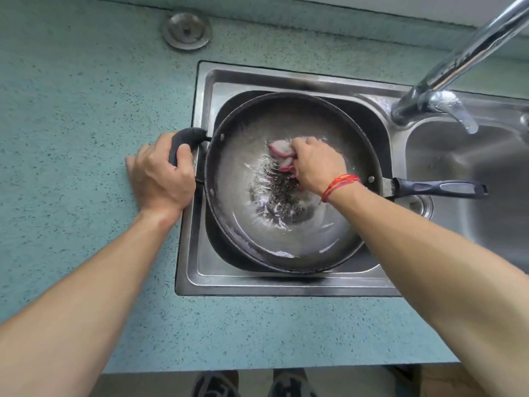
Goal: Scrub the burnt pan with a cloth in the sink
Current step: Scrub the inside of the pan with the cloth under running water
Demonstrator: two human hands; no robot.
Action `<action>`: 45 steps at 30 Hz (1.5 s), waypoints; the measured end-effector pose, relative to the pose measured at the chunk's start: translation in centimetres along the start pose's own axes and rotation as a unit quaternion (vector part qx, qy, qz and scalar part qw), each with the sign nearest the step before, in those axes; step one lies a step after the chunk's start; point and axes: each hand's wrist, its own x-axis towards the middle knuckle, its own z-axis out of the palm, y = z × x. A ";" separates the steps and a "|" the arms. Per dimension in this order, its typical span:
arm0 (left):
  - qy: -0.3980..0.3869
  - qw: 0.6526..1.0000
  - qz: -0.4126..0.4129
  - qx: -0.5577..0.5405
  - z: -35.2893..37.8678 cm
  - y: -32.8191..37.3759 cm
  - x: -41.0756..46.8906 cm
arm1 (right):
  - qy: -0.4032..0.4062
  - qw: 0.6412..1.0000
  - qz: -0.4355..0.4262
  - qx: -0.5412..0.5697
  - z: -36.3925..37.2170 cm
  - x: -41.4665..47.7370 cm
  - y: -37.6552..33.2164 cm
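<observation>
Shoes (217, 385) are showing at the bottom edge, below the front lip of the counter (257, 333) (blue-green, speckled). Two bare forearms are reaching forward over this counter toward the sink (257, 285), a steel unit set into it.

The pan (286, 242) is sitting in the left basin and filling most of it, with its near rim close to the basin's front wall. Shallow water is rippling inside it. Dark burnt residue (282, 193) is lying around the middle of the pan floor.

The left hand (163, 173) is gripping the loop handle (189, 137) on the pan's left side, fingers curled over it and thumb wrapped round it. This hand is sitting above the sink's left rim and the counter edge.

The right hand (317, 164) is working inside the pan. Its fingers are curling round the cloth (282, 149) (pink and white, bunched) and pressing it onto the pan floor at the far edge of the residue. A red bracelet (339, 184) is circling the right wrist.

The long handle (438, 188) is projecting from the pan's right side over the divider toward the right basin (472, 156); neither hand is touching it.

Beyond the pan, the tap (463, 58) is rising from the back of the divider and running out of view at the upper right, so its outlet cannot be seen. Farthest back, a round steel cap (186, 30) is lying flush in the counter behind the sink's left corner.
</observation>
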 end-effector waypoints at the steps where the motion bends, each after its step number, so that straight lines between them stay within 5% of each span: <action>1: 0.000 1.000 -0.001 -0.001 -0.1 0.0 0.0 | -0.007 1.000 0.000 -0.010 -0.1 -0.6 0.8; 15: 0.004 1.000 0.003 -0.001 0.1 -0.3 0.1 | -0.023 0.996 -0.083 0.011 1.6 -7.2 -1.9; 27: 0.007 1.000 -0.005 0.000 0.0 0.0 0.0 | 0.011 1.000 0.025 0.009 0.3 -3.1 0.7; 38: 0.007 1.000 0.002 0.008 0.1 -0.4 0.2 | -0.227 0.957 -0.041 -0.178 -3.3 -9.2 -0.2; 45: 0.007 1.000 0.009 0.010 0.1 -0.5 0.2 | -0.334 0.932 -0.122 -0.069 -4.0 -10.4 -4.2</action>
